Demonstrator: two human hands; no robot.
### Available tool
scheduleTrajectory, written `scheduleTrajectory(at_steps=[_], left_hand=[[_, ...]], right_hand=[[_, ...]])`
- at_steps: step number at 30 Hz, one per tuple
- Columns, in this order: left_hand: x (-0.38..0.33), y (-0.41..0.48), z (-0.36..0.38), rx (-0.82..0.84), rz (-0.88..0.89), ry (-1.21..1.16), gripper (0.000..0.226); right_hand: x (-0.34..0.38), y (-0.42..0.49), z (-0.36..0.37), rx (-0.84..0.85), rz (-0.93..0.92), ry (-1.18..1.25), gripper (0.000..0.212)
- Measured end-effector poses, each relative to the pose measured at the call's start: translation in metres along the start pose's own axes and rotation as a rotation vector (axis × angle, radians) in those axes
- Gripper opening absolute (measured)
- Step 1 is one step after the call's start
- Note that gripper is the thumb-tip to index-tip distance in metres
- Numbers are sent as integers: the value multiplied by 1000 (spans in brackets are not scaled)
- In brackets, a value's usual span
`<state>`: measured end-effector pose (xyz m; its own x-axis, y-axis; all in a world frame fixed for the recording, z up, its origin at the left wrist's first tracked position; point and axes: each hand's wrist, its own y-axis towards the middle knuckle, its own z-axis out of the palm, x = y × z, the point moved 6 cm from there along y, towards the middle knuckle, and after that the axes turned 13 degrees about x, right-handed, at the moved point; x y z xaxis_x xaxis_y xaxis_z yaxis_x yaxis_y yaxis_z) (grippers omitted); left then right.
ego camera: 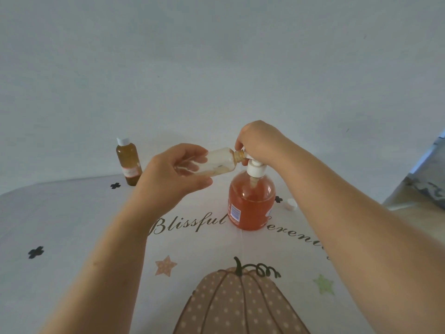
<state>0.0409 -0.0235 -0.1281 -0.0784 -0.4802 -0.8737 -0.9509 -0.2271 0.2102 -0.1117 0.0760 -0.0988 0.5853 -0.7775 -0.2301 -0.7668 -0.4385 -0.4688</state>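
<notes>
- Head view: a white pumpkin-print tablecloth (72, 225) covers the table.
- A round clear plastic pump bottle of orange liquid (250, 203) stands upright at centre.
- The right hand (260, 143) curls over its white pump head.
- The left hand (173, 174) grips a small clear plastic bottle (221, 162), held sideways with its open neck at the spout.
- An amber white-capped bottle (128, 165) stands far left.
- A small white cap (291, 204) lies to the right.

Sideways clear bottle (218, 162) — mouth at upright orange pump bottle (250, 206)
</notes>
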Motion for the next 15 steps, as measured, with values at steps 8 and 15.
scheduleTrajectory(at_steps=[8,15], left_hand=[[0,0,-1,-8,14,-10,45],[0,-1,-4,-45,46,-112,47]], right_hand=[[1,-3,1,25,-2,-2,37],[-5,-16,-4,-55,-35,178,36]])
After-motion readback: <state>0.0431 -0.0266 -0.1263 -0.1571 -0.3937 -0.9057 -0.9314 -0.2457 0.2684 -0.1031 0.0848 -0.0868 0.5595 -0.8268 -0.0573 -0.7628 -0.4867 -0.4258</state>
